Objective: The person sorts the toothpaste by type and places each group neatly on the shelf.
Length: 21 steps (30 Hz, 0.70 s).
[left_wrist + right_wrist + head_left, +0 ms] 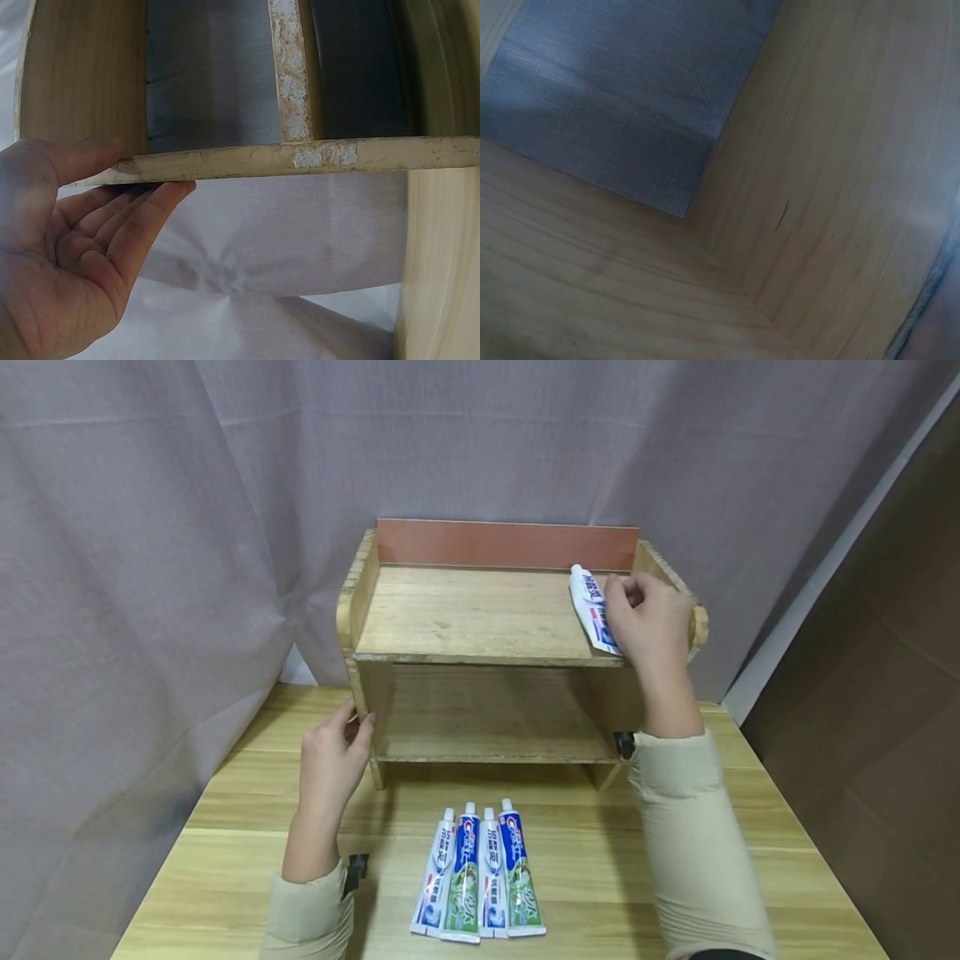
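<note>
A small two-tier wooden shelf (pixel 480 657) stands on the table. My left hand (pixel 330 760) grips the front edge of its left side panel (pixel 240 161), thumb on one face and fingers on the other, as the left wrist view shows. On the right of the top board, a white and blue toothpaste tube (pixel 592 610) lies cap toward the back. My right hand (pixel 654 618) pinches its right edge; the fingertips are partly hidden. In front of the shelf lie several toothpaste tubes side by side, white ones (pixel 435 881) alternating with blue-green ones (pixel 521 877), caps toward the shelf.
A reddish-brown back strip (pixel 510 545) closes the rear of the top board. The wood-grain table (pixel 750 860) extends around the shelf. Grey curtain (pixel 480 443) hangs behind it, and a dark brown surface (pixel 877 652) stands at right. The right wrist view shows the shelf's inside corner.
</note>
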Motion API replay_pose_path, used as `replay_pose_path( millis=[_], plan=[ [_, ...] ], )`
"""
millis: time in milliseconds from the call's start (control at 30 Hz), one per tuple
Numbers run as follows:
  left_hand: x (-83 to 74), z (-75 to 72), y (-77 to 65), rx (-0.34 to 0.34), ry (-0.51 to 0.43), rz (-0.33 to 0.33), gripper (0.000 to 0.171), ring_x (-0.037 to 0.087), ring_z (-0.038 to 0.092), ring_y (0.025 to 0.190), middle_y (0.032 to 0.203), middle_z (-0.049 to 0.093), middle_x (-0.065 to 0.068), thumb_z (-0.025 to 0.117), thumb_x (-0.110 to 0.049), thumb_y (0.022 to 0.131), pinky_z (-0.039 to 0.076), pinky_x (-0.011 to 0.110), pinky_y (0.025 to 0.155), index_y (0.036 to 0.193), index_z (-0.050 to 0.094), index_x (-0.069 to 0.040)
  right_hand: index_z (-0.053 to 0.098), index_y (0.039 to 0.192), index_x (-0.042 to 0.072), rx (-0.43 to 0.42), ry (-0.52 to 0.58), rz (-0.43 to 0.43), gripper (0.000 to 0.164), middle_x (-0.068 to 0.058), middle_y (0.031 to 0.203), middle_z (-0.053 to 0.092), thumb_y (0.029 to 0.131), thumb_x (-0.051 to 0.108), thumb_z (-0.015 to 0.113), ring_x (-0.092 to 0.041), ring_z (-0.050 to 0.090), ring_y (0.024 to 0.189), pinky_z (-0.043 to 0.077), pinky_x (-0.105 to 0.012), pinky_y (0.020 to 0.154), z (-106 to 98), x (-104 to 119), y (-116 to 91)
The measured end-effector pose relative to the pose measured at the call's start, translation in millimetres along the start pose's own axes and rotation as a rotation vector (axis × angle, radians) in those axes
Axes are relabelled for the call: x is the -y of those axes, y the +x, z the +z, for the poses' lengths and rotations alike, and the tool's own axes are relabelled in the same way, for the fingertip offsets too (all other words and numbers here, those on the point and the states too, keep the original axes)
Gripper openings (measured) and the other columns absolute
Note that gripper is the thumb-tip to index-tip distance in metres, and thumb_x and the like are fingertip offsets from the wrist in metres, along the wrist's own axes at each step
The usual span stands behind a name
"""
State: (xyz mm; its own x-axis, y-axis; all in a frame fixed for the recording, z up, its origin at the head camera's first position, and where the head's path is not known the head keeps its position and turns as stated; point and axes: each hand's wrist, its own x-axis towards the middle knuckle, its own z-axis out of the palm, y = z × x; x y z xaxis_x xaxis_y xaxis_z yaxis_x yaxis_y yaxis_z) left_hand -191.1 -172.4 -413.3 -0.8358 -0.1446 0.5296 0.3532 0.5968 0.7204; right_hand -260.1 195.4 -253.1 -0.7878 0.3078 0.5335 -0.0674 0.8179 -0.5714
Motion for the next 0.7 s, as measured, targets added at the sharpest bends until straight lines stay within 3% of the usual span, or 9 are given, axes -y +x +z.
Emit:
replay_pose_path(
  millis=[433, 700],
  plan=[
    [0.0, 0.2, 0.1, 0.015, 0.002, -0.029, 0.032, 0.035, 0.074, 0.091, 0.114, 0.070, 0.026, 0.067, -0.015, 0.097, 0.065, 0.037, 0.075, 0.125, 0.067, 0.001, 0.072, 0.092, 0.003, -0.128, 0.082, -0.087, 0.047, -0.012, 0.082, 0.068, 0.100, 0.044, 0.050, -0.021, 0.056, 0.073, 0.040, -0.027, 0.061, 1, -8, -17],
    [-0.3, 1.1, 1.1, 0.017, 0.002, -0.040, 0.034, 0.035, 0.074, 0.092, 0.116, 0.069, 0.026, 0.067, -0.015, 0.098, 0.065, 0.038, 0.075, 0.127, 0.066, 0.001, 0.070, 0.086, -0.005, -0.280, 0.168, -0.259, 0.033, -0.017, 0.075, 0.069, 0.099, 0.024, 0.060, -0.021, 0.057, 0.065, 0.035, -0.012, 0.058, 3, -19, -28]
  ],
)
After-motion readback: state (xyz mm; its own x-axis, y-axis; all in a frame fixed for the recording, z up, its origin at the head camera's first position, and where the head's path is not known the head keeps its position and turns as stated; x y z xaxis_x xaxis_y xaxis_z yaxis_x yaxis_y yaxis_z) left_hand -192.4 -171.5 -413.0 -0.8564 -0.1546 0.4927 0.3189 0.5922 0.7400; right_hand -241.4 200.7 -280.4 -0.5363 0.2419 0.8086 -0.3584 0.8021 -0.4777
